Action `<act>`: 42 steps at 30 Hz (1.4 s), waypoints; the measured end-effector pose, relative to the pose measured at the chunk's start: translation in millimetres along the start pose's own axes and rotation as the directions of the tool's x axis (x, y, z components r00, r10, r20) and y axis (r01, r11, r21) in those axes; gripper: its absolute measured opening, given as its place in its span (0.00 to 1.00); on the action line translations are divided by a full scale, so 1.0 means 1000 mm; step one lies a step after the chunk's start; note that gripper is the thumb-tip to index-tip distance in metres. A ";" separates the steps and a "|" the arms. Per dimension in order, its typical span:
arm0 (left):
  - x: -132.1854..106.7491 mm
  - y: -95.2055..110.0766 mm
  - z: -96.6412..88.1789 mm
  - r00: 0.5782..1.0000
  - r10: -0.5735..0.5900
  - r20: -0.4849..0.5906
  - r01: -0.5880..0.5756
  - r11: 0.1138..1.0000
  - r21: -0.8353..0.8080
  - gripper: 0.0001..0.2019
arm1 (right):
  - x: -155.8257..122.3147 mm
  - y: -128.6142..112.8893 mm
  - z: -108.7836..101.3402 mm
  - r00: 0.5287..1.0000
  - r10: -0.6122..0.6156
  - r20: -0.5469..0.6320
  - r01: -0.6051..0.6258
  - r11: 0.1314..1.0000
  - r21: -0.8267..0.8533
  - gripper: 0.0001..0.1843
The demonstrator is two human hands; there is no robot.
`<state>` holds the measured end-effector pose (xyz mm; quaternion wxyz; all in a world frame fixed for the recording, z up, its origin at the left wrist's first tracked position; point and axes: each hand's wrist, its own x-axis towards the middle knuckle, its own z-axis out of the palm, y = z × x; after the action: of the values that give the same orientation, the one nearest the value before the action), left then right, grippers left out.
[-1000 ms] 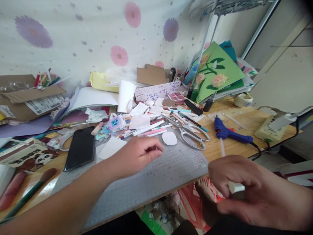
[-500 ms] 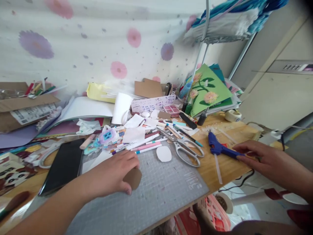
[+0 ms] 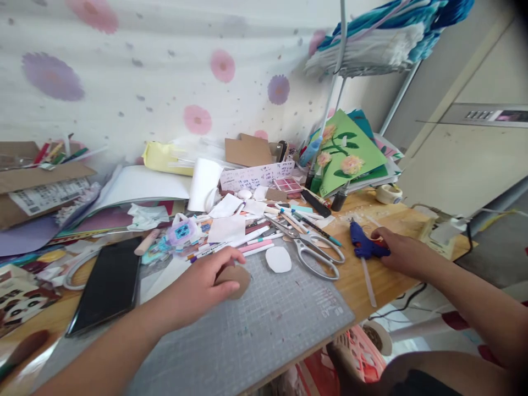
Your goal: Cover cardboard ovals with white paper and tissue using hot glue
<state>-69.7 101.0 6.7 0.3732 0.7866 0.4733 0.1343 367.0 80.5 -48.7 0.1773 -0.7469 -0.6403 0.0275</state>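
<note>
My left hand [image 3: 202,286] rests on the grey cutting mat [image 3: 264,324], its fingers curled over a round brown cardboard piece [image 3: 236,279] that it pinches at the edge. My right hand [image 3: 402,254] lies on the wooden desk at the right, its fingers wrapped round the handle of a blue glue gun [image 3: 363,246], whose glue stick [image 3: 368,281] points toward me. A white rounded paper cut-out [image 3: 278,259] lies on the mat between the hands, beside large silver scissors [image 3: 311,247].
A black phone [image 3: 108,286] lies left of the mat. Markers, pens and paper scraps [image 3: 231,225] crowd the middle of the desk. A green flower card [image 3: 346,154] leans at the back right, near a tape roll [image 3: 388,193]. Cardboard boxes [image 3: 33,181] stand far left. A power strip [image 3: 443,234] sits at the right edge.
My right hand has come up from below the desk edge and closed on the glue gun. My left hand took hold of the brown cardboard piece and shifted it slightly right on the mat.
</note>
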 end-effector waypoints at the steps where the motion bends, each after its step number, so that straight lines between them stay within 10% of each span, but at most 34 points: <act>1: 0.000 0.000 0.004 0.999 -0.024 -0.045 0.019 0.994 -0.105 0.12 | 0.001 -0.001 -0.005 1.000 0.014 0.014 -0.014 1.000 0.026 0.12; 6: -0.001 0.002 0.021 0.990 -0.120 -0.070 0.055 0.799 -0.599 0.10 | -0.005 -0.029 -0.029 0.996 0.002 0.089 -0.024 0.968 0.250 0.14; 10: -0.004 0.004 0.028 0.988 -0.129 -0.082 0.038 0.724 -0.688 0.10 | -0.027 -0.085 -0.038 0.996 -0.021 0.082 -0.034 0.785 0.618 0.16; 21: -0.005 0.006 0.040 0.985 -0.145 -0.092 -0.014 0.468 -0.884 0.14 | -0.061 -0.175 -0.021 0.900 -0.413 0.139 0.207 0.686 0.697 0.05; 42: -0.007 0.006 0.040 0.981 -0.135 -0.139 0.002 0.725 -0.688 0.11 | -0.056 -0.195 -0.008 0.824 -0.563 0.071 0.443 0.717 0.538 0.07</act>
<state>-46.7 75.3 -14.9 0.5974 0.5600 0.4507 0.3555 174.5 47.1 6.5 0.2895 -0.4625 -0.8063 0.2283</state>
